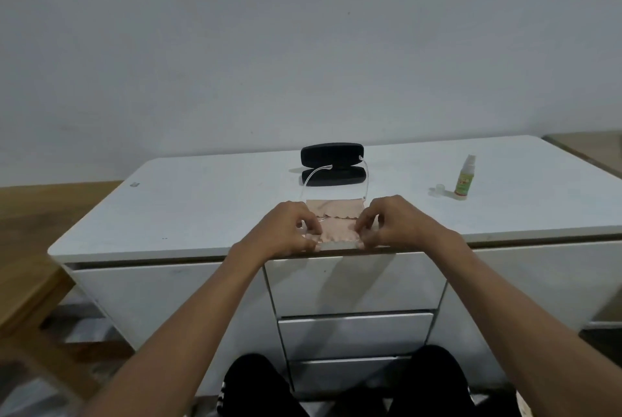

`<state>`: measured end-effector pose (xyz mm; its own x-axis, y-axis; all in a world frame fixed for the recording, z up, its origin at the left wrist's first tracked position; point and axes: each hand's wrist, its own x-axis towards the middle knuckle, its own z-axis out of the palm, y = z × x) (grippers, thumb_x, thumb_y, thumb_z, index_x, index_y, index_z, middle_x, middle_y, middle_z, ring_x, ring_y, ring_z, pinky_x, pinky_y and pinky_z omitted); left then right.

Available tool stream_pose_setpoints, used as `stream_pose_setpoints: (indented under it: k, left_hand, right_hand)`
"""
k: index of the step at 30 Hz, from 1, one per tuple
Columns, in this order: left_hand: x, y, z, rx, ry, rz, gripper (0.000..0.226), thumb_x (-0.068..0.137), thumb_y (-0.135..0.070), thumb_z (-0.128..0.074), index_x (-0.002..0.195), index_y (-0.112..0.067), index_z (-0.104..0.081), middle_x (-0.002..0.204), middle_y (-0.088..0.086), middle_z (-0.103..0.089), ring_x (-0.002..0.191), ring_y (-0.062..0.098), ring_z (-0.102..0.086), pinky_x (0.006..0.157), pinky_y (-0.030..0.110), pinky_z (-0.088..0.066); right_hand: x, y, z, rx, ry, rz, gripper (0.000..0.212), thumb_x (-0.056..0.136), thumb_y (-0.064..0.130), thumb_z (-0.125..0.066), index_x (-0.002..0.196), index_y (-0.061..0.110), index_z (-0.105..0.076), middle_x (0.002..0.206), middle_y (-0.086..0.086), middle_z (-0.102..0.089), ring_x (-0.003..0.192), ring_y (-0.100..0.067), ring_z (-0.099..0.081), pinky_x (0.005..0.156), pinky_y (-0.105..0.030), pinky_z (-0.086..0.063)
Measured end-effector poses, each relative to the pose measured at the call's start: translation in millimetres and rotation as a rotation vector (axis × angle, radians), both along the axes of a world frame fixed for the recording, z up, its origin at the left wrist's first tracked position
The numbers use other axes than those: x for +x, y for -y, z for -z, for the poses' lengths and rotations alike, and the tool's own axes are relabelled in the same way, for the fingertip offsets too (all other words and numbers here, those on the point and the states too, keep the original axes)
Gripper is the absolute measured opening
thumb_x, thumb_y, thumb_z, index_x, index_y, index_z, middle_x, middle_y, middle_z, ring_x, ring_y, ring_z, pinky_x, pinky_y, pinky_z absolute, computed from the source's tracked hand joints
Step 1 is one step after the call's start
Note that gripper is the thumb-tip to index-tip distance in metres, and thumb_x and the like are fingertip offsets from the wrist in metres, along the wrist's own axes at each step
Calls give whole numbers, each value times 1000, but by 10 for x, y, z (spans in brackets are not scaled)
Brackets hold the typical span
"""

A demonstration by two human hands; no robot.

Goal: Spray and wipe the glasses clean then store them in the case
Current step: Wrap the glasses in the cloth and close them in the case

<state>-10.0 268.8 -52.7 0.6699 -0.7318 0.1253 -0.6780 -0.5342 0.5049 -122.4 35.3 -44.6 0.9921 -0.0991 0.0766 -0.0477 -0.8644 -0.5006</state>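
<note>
I have both hands at the front edge of the table (pixel 202 201), working the cloth (pixel 336 214). My left hand (pixel 286 228) pinches the cloth's left side and my right hand (pixel 390 221) pinches its right side, fingers curled down onto it. The glasses (pixel 367 181) sit under and behind the cloth, clear arms reaching back over the open black case (pixel 333 164) near the table's middle. The spray bottle (pixel 465 177) stands toward the right edge with its cap (pixel 439 188) off beside it.

My worry is how close this is to the front edge: a firm pull on the cloth could drag the glasses off the table. The lenses are hidden, so I cannot tell whether the wipe is reaching them. The uncapped bottle could tip if my right arm swings out.
</note>
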Motion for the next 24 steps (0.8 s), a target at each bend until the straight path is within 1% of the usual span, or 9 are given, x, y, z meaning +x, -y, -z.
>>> stream_pose_setpoints:
  k: [3, 5, 9, 11, 13, 15, 17, 21, 24]
  left_hand:
    - [-16, -23, -27, -32, -29, -9, 17, 73, -27, -91, 87, -25, -81, 96, -7, -68, 87, 10, -60, 72, 26, -47]
    - [-14, -31, -56, -40, -60, -10, 12, 76, -25, -89, 86, -22, -81, 96, -6, -69, 86, 11, -62, 77, 29, -51]
    - [9, -1, -87, -35, -53, -26, 6, 83, -23, -83, 88, -19, -82, 91, -7, -69, 84, 9, -63, 76, 28, -51]
    - [33, 21, -68, -100, -53, -65, 4, 84, -20, -81, 88, -20, -82, 91, -4, -71, 83, 12, -64, 75, 27, -51]
    - [68, 53, -28, -195, -47, -129, 4, 85, -18, -79, 86, -20, -82, 89, -3, -72, 80, 13, -63, 74, 26, -51]
    - [109, 93, 13, -303, -35, -215, 4, 84, -16, -79, 84, -19, -82, 83, -4, -73, 71, 6, -60, 68, 22, -47]
    - [151, 143, 40, -383, -25, -306, 4, 84, -15, -80, 83, -18, -82, 78, -6, -74, 65, 1, -58, 65, 18, -42]
    - [218, 244, 103, -468, -46, -415, 3, 84, -17, -80, 82, -18, -81, 77, -5, -75, 71, 9, -66, 68, 27, -53]
    - [218, 301, 158, -485, -29, -451, 4, 84, -19, -80, 81, -18, -79, 75, -7, -73, 73, 12, -67, 69, 29, -55]
  right_hand:
    - [-7, 6, -48, -8, -22, 5, 12, 77, 24, -87, 86, 30, -83, 90, 14, -71, 73, -3, -60, 62, -16, -40]
    - [23, 21, -81, -29, -48, 11, 9, 79, 21, -85, 85, 27, -84, 86, 14, -73, 72, 0, -61, 62, -14, -40]
    - [124, 56, -108, -64, -37, 28, 11, 84, 17, -79, 86, 26, -83, 90, 11, -78, 78, 0, -64, 73, -20, -49]
    - [157, 54, -94, -56, 19, 61, 11, 87, 16, -76, 87, 25, -82, 87, 10, -77, 78, -2, -64, 75, -24, -52]
    - [180, 36, -69, -29, 123, 122, 12, 89, 17, -74, 86, 26, -81, 80, 12, -73, 75, -2, -61, 72, -26, -50]
    - [212, 9, -47, -33, 215, 204, 12, 90, 19, -71, 87, 27, -80, 80, 14, -67, 75, -5, -57, 66, -25, -44]
    - [261, -18, -33, -55, 274, 274, 11, 92, 21, -69, 90, 26, -79, 85, 10, -66, 79, -12, -58, 62, -26, -40]
    - [375, -83, 13, -132, 343, 356, 16, 93, 20, -64, 96, 23, -80, 92, 3, -74, 86, -21, -65, 68, -32, -50]
    - [453, -139, 57, -184, 374, 433, 18, 93, 22, -63, 99, 24, -79, 95, 2, -76, 89, -25, -67, 69, -33, -51]
